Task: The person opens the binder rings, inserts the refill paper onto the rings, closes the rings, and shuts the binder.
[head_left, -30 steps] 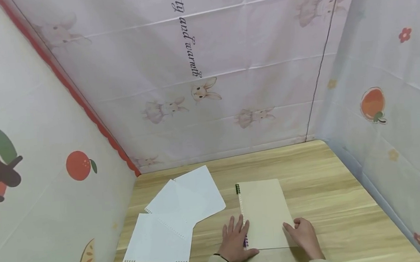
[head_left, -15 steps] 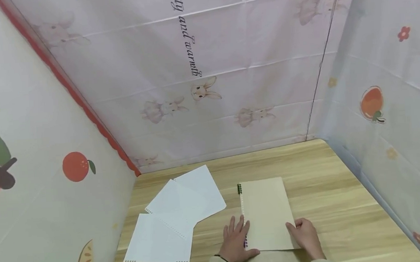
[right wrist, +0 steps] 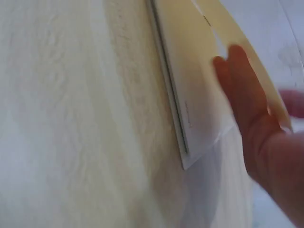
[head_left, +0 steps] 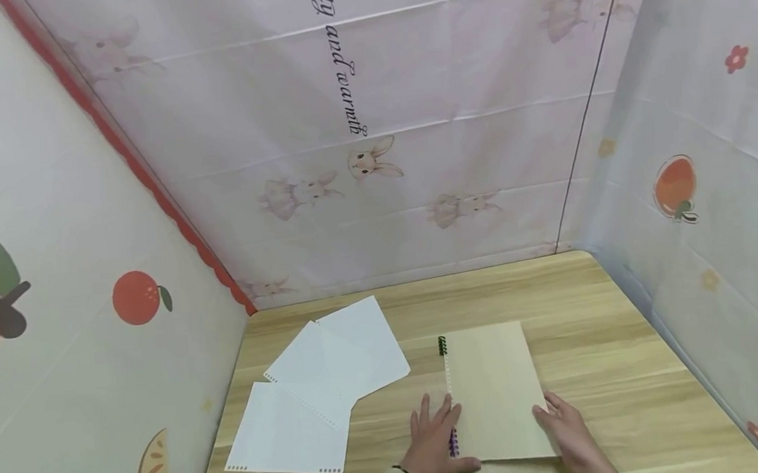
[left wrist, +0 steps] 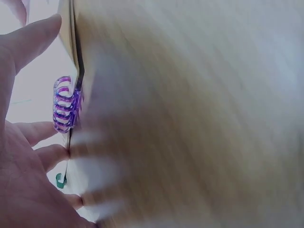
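A notebook with a plain tan cover [head_left: 496,396] lies on the table, its left edge bound by a green ring clip [head_left: 442,345] at the far end and a purple ring clip [left wrist: 66,105] at the near end. My left hand [head_left: 433,439] rests at the bound edge, fingers spread and thumb along the near edge. At the right edge my right hand [head_left: 573,431] pinches the cover between thumb and fingers. In the right wrist view the lifted cover [right wrist: 237,40] stands apart from the pages [right wrist: 197,99] beneath it.
Several white punched sheets [head_left: 286,426] lie overlapping on the left of the wood-grain table [head_left: 621,366]. Printed cloth hangings [head_left: 406,249] rise along the back and both sides.
The notebook has shifted slightly right and toward me, and both hands have moved with it. My right hand now reaches further under the cover's right edge. The white sheets stay put.
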Demonstrator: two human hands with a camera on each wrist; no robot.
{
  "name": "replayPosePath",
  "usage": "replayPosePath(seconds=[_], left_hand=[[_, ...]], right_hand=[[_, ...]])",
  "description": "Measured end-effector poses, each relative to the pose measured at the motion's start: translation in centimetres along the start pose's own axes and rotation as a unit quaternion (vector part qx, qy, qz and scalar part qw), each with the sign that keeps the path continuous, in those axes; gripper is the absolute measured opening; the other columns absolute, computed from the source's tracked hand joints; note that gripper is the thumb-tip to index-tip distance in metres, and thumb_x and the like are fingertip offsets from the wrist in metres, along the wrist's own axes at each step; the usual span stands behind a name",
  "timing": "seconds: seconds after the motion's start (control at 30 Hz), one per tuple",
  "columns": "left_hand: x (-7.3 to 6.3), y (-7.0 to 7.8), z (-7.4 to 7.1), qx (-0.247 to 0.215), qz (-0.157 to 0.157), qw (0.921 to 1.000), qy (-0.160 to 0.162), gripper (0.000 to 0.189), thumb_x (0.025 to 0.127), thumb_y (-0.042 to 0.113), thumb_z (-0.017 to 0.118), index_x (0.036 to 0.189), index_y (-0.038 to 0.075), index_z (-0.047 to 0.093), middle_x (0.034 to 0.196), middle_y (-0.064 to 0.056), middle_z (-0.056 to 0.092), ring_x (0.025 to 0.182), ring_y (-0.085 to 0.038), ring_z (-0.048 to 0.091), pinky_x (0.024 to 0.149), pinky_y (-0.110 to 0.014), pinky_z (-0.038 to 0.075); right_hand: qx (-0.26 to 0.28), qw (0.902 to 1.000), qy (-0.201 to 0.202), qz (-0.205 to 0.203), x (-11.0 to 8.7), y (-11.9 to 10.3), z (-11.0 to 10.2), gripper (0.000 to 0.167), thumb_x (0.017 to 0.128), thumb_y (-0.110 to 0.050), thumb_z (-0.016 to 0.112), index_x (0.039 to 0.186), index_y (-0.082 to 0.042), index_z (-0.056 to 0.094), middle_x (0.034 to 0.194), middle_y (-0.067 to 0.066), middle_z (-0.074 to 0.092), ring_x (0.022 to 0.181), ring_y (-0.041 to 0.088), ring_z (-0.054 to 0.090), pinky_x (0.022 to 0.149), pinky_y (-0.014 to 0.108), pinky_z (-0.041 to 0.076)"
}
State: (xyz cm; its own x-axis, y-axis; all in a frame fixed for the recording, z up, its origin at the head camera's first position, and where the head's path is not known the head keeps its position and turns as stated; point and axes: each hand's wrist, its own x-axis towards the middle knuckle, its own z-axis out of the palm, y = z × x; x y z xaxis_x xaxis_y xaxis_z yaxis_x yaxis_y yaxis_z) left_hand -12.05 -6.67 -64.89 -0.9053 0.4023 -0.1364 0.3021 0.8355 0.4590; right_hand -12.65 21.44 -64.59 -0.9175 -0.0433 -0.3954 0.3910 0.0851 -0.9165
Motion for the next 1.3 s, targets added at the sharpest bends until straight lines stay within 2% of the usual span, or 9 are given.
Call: replayPosePath(seconds=[0.13, 0.2, 0.3, 0.43, 0.63, 0.8, 0.93, 1.03, 1.3], left_hand=[[0.1, 0.0, 0.7, -0.017, 0.001, 0.9998, -0.011, 0.103, 0.077, 0.075, 0.073, 0.159, 0.020, 0.041, 0.169, -0.009, 0.034, 0.156, -0.054, 0.016, 0.118, -0.079, 0.019], [-0.1, 0.2, 0.8, -0.030, 0.005, 0.9994, -0.016, 0.101, 0.080, 0.075, 0.071, 0.159, 0.019, 0.040, 0.169, -0.006, 0.034, 0.157, -0.053, 0.015, 0.118, -0.079, 0.017], [-0.3, 0.3, 0.7, -0.078, 0.000, 0.9968, -0.017, 0.094, 0.085, 0.070, 0.068, 0.159, 0.018, 0.040, 0.168, -0.006, 0.036, 0.158, -0.050, 0.017, 0.119, -0.079, 0.015], [-0.2, 0.1, -0.3, -0.163, -0.012, 0.9865, -0.005, 0.083, 0.095, 0.061, 0.061, 0.158, 0.013, 0.038, 0.165, -0.013, 0.038, 0.155, -0.045, 0.028, 0.122, -0.072, 0.022], [-0.2, 1.4, -2.8, -0.261, -0.021, 0.9643, 0.037, 0.069, 0.104, 0.052, 0.053, 0.157, 0.010, 0.039, 0.160, -0.016, 0.044, 0.145, -0.041, 0.047, 0.115, -0.062, 0.042], [-0.4, 2.3, -5.3, -0.368, -0.035, 0.9251, 0.088, 0.060, 0.107, 0.047, 0.049, 0.155, 0.011, 0.043, 0.158, -0.016, 0.048, 0.140, -0.039, 0.054, 0.112, -0.057, 0.048], [-0.8, 2.5, -7.0, -0.440, -0.039, 0.8907, 0.108, 0.057, 0.110, 0.041, 0.045, 0.155, 0.005, 0.043, 0.157, -0.021, 0.047, 0.138, -0.041, 0.055, 0.106, -0.055, 0.054], [-1.3, 2.4, -7.8, -0.465, -0.037, 0.8767, 0.117, 0.058, 0.112, 0.039, 0.040, 0.155, -0.001, 0.040, 0.156, -0.026, 0.047, 0.136, -0.045, 0.056, 0.099, -0.051, 0.059], [-2.7, -0.1, -9.0, -0.439, -0.083, 0.8832, 0.144, 0.062, 0.110, 0.043, 0.044, 0.146, -0.006, 0.050, 0.122, -0.022, 0.071, 0.104, -0.028, 0.074, 0.084, -0.029, 0.061]], right_hand=[[0.065, 0.9943, -0.083, 0.014, -0.6, 0.7, -1.3, 0.076, 0.110, -0.026, 0.045, 0.164, -0.001, -0.002, 0.171, 0.028, 0.006, 0.156, 0.051, 0.013, 0.123, 0.069, 0.019], [0.080, 0.9899, -0.117, 0.015, -1.1, 0.8, -2.2, 0.078, 0.110, -0.027, 0.044, 0.164, -0.002, -0.007, 0.171, 0.026, 0.005, 0.156, 0.043, 0.025, 0.124, 0.066, 0.024], [0.094, 0.9794, -0.179, -0.007, -1.9, 0.0, -3.1, 0.079, 0.112, -0.030, 0.039, 0.162, -0.002, -0.016, 0.163, 0.005, 0.043, 0.139, 0.013, 0.052, 0.117, 0.040, 0.045], [0.140, 0.9440, -0.288, -0.078, -2.6, -2.3, -2.7, 0.073, 0.115, -0.024, 0.030, 0.155, 0.000, -0.026, 0.139, -0.037, 0.051, 0.128, -0.014, 0.050, 0.107, 0.017, 0.046], [0.167, 0.8950, -0.373, -0.180, -3.3, -5.3, 0.2, 0.059, 0.114, -0.014, 0.020, 0.157, 0.000, -0.020, 0.158, -0.036, 0.034, 0.143, -0.015, 0.036, 0.114, 0.015, 0.039], [0.069, 0.9176, -0.331, -0.209, -3.1, -6.9, 3.4, 0.058, 0.115, -0.020, 0.021, 0.165, -0.003, -0.003, 0.176, 0.002, 0.011, 0.147, -0.011, 0.033, 0.115, 0.015, 0.038], [-0.066, 0.9427, -0.253, -0.208, -3.2, -7.1, 6.1, 0.055, 0.114, -0.023, 0.029, 0.166, -0.009, 0.017, 0.172, 0.023, 0.017, 0.156, 0.023, 0.032, 0.117, 0.028, 0.039], [-0.163, 0.9430, -0.207, -0.203, -3.4, -6.5, 7.8, 0.055, 0.113, -0.030, 0.036, 0.165, -0.013, 0.026, 0.169, 0.022, 0.027, 0.154, 0.048, 0.029, 0.119, 0.051, 0.040], [-0.294, 0.9131, -0.200, -0.199, -2.9, -3.4, 9.2, 0.076, 0.104, -0.047, 0.056, 0.160, -0.002, 0.032, 0.166, 0.027, 0.030, 0.151, 0.064, 0.009, 0.105, 0.089, 0.018]])
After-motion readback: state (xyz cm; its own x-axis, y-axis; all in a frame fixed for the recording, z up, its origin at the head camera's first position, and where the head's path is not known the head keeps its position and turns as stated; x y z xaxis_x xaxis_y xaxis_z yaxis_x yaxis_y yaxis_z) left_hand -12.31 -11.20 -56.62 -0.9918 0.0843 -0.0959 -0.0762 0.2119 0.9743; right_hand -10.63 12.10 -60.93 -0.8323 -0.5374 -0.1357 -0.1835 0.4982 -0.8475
